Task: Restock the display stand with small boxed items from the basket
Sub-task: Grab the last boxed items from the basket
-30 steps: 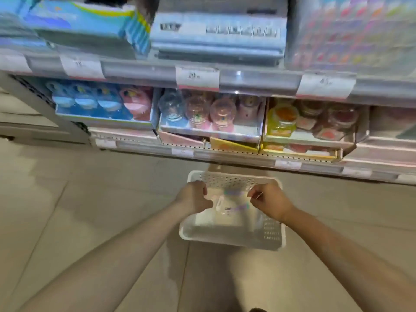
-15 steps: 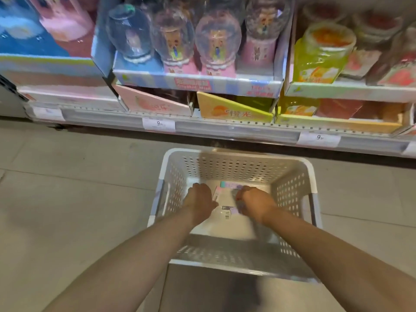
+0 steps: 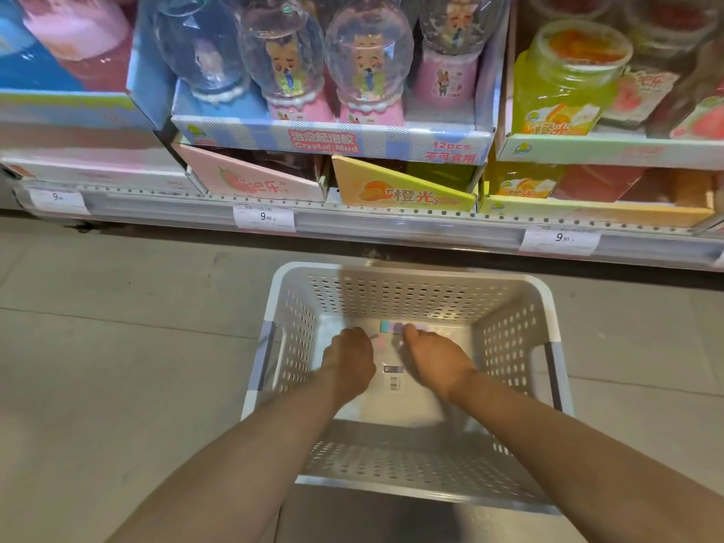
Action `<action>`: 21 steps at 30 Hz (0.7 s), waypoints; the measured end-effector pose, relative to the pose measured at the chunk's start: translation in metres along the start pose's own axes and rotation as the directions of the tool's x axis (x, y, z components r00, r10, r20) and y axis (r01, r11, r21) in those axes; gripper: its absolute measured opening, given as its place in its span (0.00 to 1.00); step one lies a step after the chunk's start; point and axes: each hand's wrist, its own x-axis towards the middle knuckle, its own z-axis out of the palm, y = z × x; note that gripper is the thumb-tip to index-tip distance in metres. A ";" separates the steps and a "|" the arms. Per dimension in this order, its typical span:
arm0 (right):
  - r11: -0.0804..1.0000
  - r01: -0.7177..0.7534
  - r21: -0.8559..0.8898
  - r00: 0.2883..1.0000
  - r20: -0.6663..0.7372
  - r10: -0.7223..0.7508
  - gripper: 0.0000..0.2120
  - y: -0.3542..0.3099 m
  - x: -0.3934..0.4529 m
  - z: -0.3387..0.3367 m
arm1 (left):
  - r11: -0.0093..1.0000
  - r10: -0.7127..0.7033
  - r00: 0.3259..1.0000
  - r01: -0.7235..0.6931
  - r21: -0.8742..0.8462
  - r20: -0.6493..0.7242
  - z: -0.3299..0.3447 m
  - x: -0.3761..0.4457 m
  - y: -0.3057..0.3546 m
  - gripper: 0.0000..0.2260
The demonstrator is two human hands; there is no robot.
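One long store shelf (image 3: pixel 391 223) carries three price tags along its front edge. One white perforated plastic basket (image 3: pixel 411 291) stands on the floor below it. Two bare forearms reach into it; the left hand (image 3: pixel 348 356) and right hand (image 3: pixel 435 360) rest knuckles-up on a flat pastel boxed item (image 3: pixel 391 346) near the basket's far wall, though their grip cannot be told.

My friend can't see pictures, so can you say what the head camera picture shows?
Two bare hands, left hand and right hand, reach down into a white basket on the shop floor, onto small pastel boxes at its bottom. Behind the basket, a low shelf holds toy globe jars and price tags.
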 end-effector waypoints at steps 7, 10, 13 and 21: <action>0.994 -0.067 -0.085 0.996 -0.063 0.062 0.20 0.000 0.005 -0.003 | 0.961 0.033 0.998 -0.048 0.274 0.059 0.000 -0.007 0.003 0.18; 0.989 -0.094 -0.110 0.994 -0.062 0.087 0.16 -0.002 0.007 -0.001 | 0.949 0.056 0.995 -0.077 0.306 0.080 -0.002 -0.009 0.000 0.20; 0.991 -0.111 -0.072 0.993 -0.047 0.108 0.13 -0.003 0.009 0.000 | 0.957 0.093 0.992 -0.114 0.268 0.090 -0.004 -0.009 -0.002 0.19; 0.987 -0.139 0.075 0.990 0.014 0.139 0.19 -0.012 0.001 -0.003 | 0.993 0.102 0.993 -0.099 -0.063 0.063 -0.030 -0.023 -0.011 0.15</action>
